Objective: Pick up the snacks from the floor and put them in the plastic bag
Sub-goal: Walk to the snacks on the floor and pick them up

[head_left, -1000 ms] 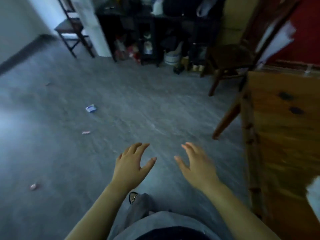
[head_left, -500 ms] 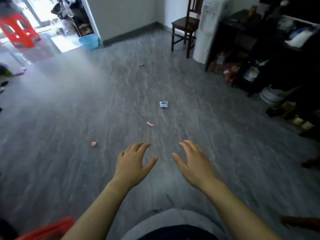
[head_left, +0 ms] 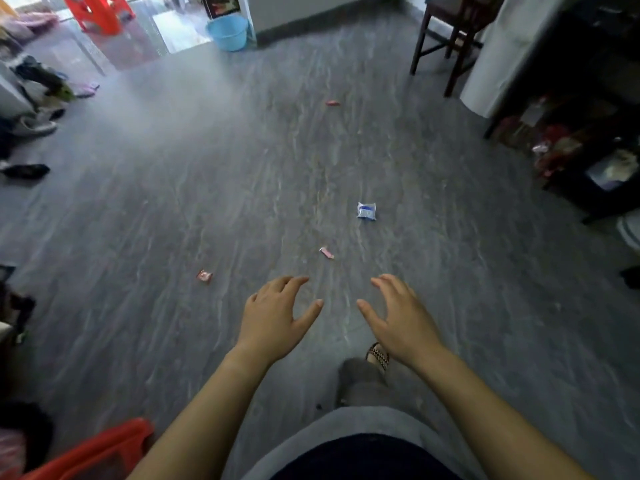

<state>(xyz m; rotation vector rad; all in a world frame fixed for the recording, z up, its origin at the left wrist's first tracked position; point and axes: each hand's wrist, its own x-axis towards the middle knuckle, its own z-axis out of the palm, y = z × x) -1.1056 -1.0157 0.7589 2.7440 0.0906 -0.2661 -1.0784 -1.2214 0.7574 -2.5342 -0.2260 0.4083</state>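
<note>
Left hand (head_left: 273,323) and right hand (head_left: 398,322) both spread open, empty, above grey floor (head_left: 173,202), four snacks ahead: blue packet (head_left: 366,211), pink stick (head_left: 326,253), red wrapper (head_left: 204,276), far pink one (head_left: 332,103)

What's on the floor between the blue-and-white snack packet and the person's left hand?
In the head view, one small pink wrapped snack lies between the blue-and-white packet and the left hand. Otherwise that stretch is bare grey floor.

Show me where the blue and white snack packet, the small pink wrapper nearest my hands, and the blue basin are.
blue and white snack packet (head_left: 366,211), head view, centre of the packet.
small pink wrapper (head_left: 326,253), head view, middle of the wrapper.
blue basin (head_left: 228,37), head view, outer front wall.
</note>
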